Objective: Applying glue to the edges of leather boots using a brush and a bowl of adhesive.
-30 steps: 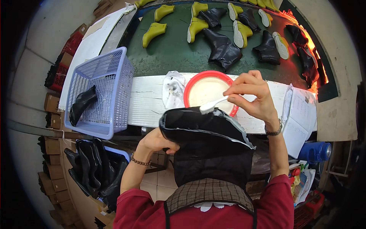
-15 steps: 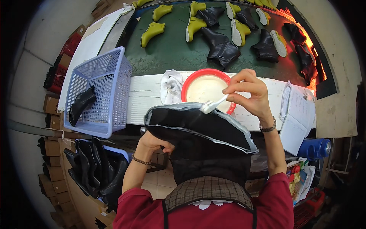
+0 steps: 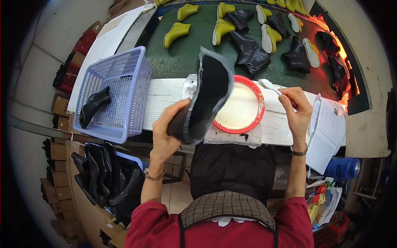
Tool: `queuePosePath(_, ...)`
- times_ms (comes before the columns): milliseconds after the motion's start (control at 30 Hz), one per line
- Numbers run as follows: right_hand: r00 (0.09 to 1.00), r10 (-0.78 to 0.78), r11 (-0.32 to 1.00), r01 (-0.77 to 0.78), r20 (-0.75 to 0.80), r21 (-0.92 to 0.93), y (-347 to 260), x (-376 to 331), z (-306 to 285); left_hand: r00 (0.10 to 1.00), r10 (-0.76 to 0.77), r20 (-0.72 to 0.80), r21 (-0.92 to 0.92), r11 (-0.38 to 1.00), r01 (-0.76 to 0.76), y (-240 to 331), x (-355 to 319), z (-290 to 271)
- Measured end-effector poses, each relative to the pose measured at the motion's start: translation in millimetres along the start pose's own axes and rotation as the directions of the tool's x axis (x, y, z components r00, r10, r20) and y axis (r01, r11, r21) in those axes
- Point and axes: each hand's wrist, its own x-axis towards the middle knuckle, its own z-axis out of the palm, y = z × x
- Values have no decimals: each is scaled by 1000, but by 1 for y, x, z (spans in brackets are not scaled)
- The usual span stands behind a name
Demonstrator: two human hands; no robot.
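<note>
My left hand (image 3: 165, 128) is closed around a black boot upper (image 3: 211, 84), lifted over the bench with its underside facing up. A whitish wet band runs along the upper's rim, and its dark middle is uncoated. Between the thumb and fingers of my right hand (image 3: 295, 105) is a small white brush (image 3: 269, 85), bristle end pointing left and away from me. Between the hands stands a red-rimmed bowl (image 3: 261, 101) of cream-coloured liquid, partly covered by the upper. A stained white cloth (image 3: 189, 84) shows behind the upper.
A blue plastic basket (image 3: 138, 99) at left holds one black upper (image 3: 95, 106). Below it, a bin is heaped with black uppers (image 3: 109, 177). Yellow lasts (image 3: 177, 35) and black boots (image 3: 252, 53) stand on the green surface, beside a glowing heater (image 3: 345, 62). An open notebook (image 3: 326, 128) lies right.
My left hand has turned the upper from crosswise to lengthwise and raised it away from me. The brush has left its rim, moving right and past the bowl with my right hand.
</note>
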Motion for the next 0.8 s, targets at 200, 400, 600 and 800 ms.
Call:
queuePosePath(200, 965, -247, 969, 246, 88, 14, -57, 1, 40, 918, 371, -141, 435, 856, -279, -4, 21, 22)
queuePosePath(400, 937, -319, 941, 331, 144, -70, -61, -11, 47, 822, 476, -313, 525, 808, -268, -15, 26, 31)
queuePosePath(600, 919, -249, 962, 271, 307, -31, -67, -19, 44, 800, 540, -262, 613, 733, -295, -29, 24, 31)
queuePosePath(800, 926, -288, 950, 308, 245, -46, -63, -9, 46, 735, 580, -352, 584, 750, -312, -42, 30, 41)
